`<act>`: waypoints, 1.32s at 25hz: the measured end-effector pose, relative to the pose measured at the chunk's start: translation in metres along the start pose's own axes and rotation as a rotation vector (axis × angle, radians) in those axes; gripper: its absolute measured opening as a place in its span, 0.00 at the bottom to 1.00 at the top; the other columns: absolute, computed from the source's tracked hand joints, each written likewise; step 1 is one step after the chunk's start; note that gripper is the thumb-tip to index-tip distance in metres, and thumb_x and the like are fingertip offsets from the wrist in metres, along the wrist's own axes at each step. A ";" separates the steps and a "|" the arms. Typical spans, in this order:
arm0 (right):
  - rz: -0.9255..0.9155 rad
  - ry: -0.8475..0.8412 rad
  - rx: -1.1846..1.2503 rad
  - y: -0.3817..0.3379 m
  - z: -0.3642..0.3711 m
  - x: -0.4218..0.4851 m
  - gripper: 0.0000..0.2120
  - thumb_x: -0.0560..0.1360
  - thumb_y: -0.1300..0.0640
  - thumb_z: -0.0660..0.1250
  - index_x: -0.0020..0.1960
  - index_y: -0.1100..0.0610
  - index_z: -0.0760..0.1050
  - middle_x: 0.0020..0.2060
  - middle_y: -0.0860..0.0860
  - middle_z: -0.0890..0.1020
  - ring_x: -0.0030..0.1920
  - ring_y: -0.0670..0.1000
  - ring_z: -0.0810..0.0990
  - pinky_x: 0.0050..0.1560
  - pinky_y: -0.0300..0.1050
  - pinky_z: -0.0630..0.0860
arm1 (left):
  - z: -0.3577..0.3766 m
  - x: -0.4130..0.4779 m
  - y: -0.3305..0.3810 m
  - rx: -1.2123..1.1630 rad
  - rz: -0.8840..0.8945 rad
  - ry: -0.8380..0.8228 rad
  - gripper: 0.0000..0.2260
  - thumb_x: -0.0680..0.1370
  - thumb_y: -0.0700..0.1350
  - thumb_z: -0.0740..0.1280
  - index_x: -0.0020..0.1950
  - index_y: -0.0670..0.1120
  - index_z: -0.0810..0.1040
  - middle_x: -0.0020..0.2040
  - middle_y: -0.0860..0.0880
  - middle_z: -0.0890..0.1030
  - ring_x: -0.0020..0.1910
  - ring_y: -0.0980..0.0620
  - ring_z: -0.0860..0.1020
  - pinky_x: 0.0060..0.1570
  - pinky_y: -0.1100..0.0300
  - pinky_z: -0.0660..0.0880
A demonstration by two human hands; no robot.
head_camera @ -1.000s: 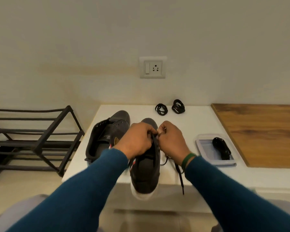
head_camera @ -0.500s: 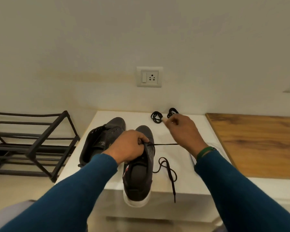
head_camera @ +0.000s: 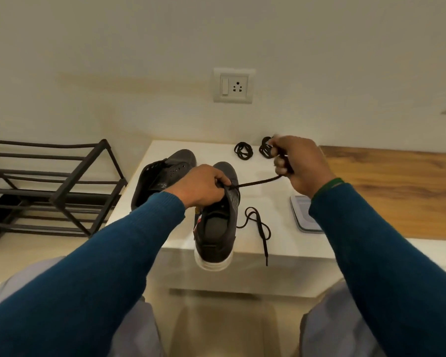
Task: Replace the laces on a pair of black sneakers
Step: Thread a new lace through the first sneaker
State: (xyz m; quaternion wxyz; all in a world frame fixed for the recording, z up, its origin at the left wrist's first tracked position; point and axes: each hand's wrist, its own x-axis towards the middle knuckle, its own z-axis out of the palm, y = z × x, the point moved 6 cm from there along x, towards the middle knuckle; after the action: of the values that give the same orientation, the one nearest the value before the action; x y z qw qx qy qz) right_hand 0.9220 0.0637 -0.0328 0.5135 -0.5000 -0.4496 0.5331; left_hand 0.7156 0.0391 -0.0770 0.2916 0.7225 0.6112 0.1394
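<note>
— Where is the sneaker (head_camera: 216, 220) found?
— On the white counter (head_camera: 211, 150), heel past the front edge, its collar clasped by the left grip (head_camera: 204, 186). Its lace (head_camera: 258, 182) is pinched taut in the curled right grip (head_camera: 301, 166).
— And around it?
— A second sneaker (head_camera: 162, 176), coiled laces (head_camera: 243, 150) and a tray (head_camera: 303, 215) are seen on the counter, with a rack (head_camera: 62, 186) at the left and a wall socket (head_camera: 233, 85) behind.

Left hand (head_camera: 203, 187) gripping sneaker (head_camera: 218, 228), right hand (head_camera: 300, 164) fisted round lace (head_camera: 258, 182), arms forward

I see a plain cream wall (head_camera: 113, 60) ahead with a white switch-and-socket plate (head_camera: 233, 85) set in it, above a white counter (head_camera: 268, 202) that meets a brown wood-grain surface (head_camera: 397, 191) on its right. A black metal slatted rack (head_camera: 62, 186) stands on the pale floor (head_camera: 23, 251) to the left.
</note>
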 end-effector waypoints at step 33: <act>0.266 -0.074 -0.790 0.081 0.021 -0.026 0.14 0.84 0.52 0.59 0.58 0.63 0.75 0.51 0.60 0.81 0.48 0.59 0.83 0.46 0.54 0.85 | -0.002 -0.002 -0.003 -0.059 -0.015 -0.140 0.16 0.78 0.47 0.70 0.65 0.55 0.79 0.60 0.53 0.77 0.59 0.53 0.76 0.54 0.61 0.69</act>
State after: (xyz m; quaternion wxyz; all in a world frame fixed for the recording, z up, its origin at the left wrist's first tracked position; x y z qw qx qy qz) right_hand 0.8924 0.0335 -0.1092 0.1924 -0.6926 -0.5692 0.3991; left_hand 0.7121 0.0381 -0.0769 0.3558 0.7169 0.5905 0.1041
